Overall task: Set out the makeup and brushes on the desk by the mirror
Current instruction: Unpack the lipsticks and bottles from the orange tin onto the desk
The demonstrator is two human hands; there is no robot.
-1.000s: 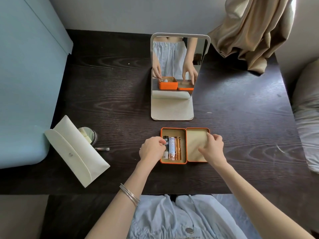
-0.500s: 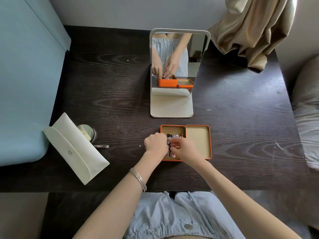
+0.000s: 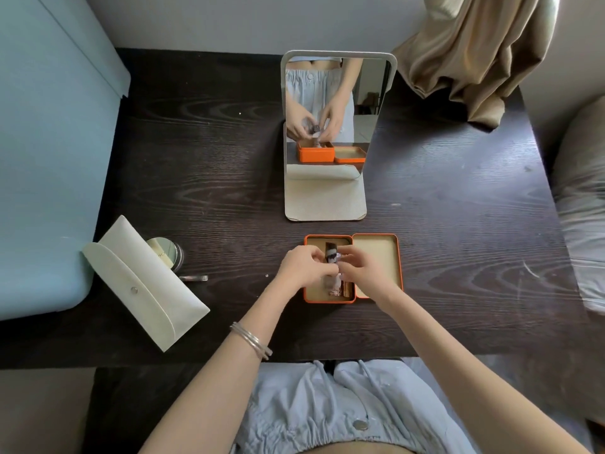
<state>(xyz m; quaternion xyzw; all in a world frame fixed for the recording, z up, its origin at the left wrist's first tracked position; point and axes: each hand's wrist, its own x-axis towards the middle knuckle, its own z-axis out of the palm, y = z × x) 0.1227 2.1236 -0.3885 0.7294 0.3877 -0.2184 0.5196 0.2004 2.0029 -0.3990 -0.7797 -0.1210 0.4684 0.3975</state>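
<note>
hands meet over the orange tin (image 3: pixel 329 300), which lies open on the dark wooden surface (image 3: pixel 458 224) just in front of the standing mirror (image 3: pixel 327 198). the left hand (image 3: pixel 302 267) and the right hand (image 3: pixel 363 270) both curl their fingers round a small brush (image 3: pixel 331 252) with a dark, pale-banded tuft, holding it just above the tin's left half; which fingers carry the hold is too blurred to tell. under the hands, inside that left half of the tin, a copper-coloured tube (image 3: pixel 347 289) and a pale tube (image 3: pixel 334 291) lie side by side, partly hidden. the tin's lid (image 3: pixel 379 257) lies flat, joined to the tin's right side, its inside facing up. well to the left of the tin a cream pouch (image 3: pixel 144 283) with a snap button lies aslant, with a round compact (image 3: pixel 165 252) tucked against its far edge and a thin metal piece (image 3: pixel 194 277) just beside it, toward the tin. the mirror reflects the tin and both hands. a thin bracelet (image 3: pixel 250 340) circles the left wrist. a beige curtain (image 3: pixel 474 54) hangs behind the mirror to its right.
</note>
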